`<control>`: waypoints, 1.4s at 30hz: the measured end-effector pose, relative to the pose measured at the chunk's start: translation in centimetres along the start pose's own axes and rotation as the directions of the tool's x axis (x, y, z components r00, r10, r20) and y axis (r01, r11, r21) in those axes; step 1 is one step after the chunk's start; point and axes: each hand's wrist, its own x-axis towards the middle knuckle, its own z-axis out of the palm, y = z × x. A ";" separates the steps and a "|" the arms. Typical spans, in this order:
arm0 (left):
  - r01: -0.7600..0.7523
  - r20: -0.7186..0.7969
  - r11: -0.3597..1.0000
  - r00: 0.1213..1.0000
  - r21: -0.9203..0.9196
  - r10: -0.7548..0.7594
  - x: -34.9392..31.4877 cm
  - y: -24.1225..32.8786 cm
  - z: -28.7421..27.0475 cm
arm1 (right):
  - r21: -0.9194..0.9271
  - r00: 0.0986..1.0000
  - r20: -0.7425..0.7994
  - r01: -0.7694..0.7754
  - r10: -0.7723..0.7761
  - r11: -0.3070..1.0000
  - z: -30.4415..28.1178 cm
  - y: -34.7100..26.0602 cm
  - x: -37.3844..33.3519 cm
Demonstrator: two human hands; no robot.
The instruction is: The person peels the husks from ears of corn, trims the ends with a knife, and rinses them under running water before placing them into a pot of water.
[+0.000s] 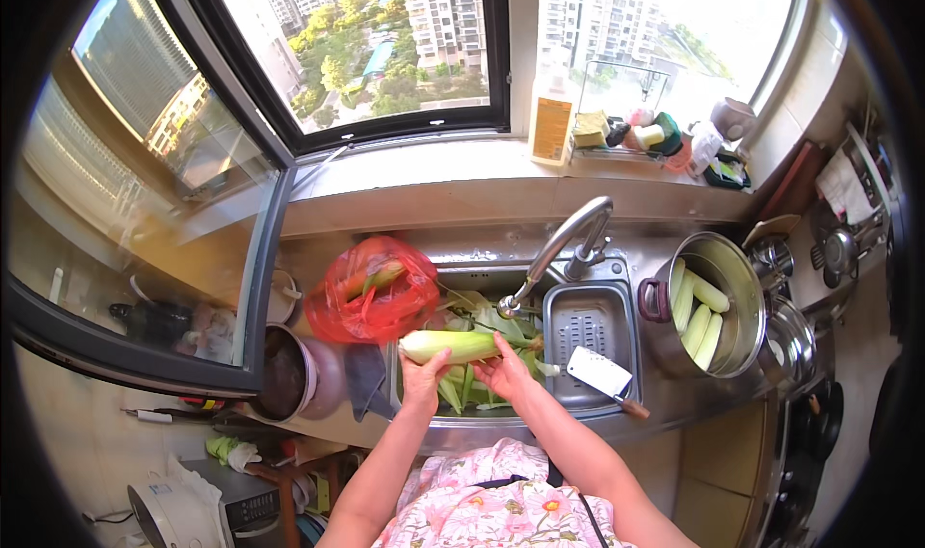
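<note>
Both hands hold one ear of corn [448, 345] level over the sink, its pale husk still round it and the stalk end pointing right. My left hand [422, 376] grips it from below near its left end. At the right end, my right hand [503, 370] has its fingers closed round the husk by the stalk. Beneath them, green husk leaves [469, 390] fill the large basin. Just behind and left of my hands lies a red plastic bag [356, 302] with an ear of corn [385, 275] showing inside.
A curved faucet [556, 249] reaches over the sink. A cleaver [599, 371] lies across the small basin [629, 307]. To the right stands a steel pot [740, 350] with several husked ears [708, 295]. An open window sash [273, 278] juts in at left, above a bucket [306, 370].
</note>
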 end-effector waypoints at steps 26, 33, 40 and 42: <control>0.188 0.173 0.584 0.845 0.790 -0.507 1.6 -2.7 -3.5 | -0.611 0.642 -0.023 -0.616 -0.766 -0.498 -27.4 -7.7 -10.3; 0.055 0.061 0.360 0.951 0.931 -0.304 0.3 -1.4 -5.9 | -0.763 0.718 0.054 -0.419 -0.694 -0.493 -18.4 -9.3 -19.0; 0.067 0.017 0.314 0.966 0.947 -0.256 -0.1 -1.7 -6.2 | -0.890 0.701 0.422 0.198 -0.575 -0.411 -8.8 -6.1 -18.8; 0.108 -0.009 0.335 0.959 0.936 -0.284 0.0 -2.2 -6.1 | -0.818 0.692 0.525 0.247 -0.496 -0.520 -7.5 -3.8 -14.8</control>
